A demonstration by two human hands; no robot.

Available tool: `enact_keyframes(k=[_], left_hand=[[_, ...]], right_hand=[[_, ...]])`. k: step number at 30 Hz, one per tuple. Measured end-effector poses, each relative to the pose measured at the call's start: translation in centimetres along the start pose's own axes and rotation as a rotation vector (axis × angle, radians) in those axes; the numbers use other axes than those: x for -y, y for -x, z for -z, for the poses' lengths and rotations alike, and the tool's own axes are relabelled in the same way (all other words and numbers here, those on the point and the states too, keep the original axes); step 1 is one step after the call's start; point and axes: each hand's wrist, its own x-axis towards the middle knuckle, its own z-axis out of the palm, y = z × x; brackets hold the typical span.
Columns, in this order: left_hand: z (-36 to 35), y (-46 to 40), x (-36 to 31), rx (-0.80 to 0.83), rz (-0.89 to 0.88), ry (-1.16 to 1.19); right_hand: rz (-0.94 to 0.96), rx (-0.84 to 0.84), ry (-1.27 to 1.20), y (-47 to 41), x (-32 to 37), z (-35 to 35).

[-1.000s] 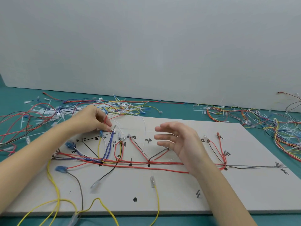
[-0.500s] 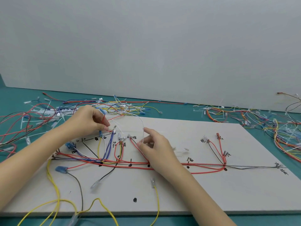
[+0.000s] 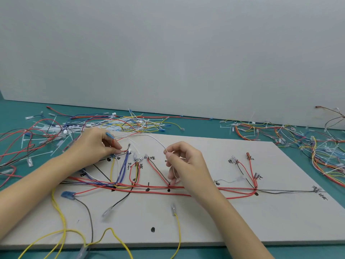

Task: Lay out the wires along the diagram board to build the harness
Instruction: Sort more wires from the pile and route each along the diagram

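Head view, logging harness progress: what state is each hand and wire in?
Left hand: pinching wire ends at the board's top left.
Right hand: pinching the white wire.
White wire: arched between both hands, lifted.
Red wires: laid along the diagram board.
Yellow wire: overhanging the near edge.

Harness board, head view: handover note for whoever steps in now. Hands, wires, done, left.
Left hand pinches wire ends at the board's upper-left labels.
Right hand pinches the white wire, which arcs between both hands, not yet laid flat.
Diagram board: red trunk wires lie along the main line, branches fanned to labels.
Left: lay the white wire; loose wire pile behind remains.
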Motion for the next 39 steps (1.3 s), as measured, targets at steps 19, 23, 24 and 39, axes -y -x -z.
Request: enact_keyframes(k=[19, 23, 24, 39], left_hand=[[2.2, -0.2, 1.8, 0.281, 0.187, 0.247], [2.4, 0.2, 2.1, 0.332, 0.189, 0.307], [2.4, 0.3, 2.0, 0.332, 0.188, 0.322], [5.4, 1.7, 4.5, 0.295, 0.415, 0.366]], right_hand=[[-0.045, 0.178, 0.124, 0.9, 0.3, 0.7], [-0.067, 0.212, 0.136, 0.9, 0.0, 0.4], [-0.069, 0.218, 0.143, 0.9, 0.0, 0.3], [-0.038, 0.298, 0.179, 1.3, -0.3, -1.1]])
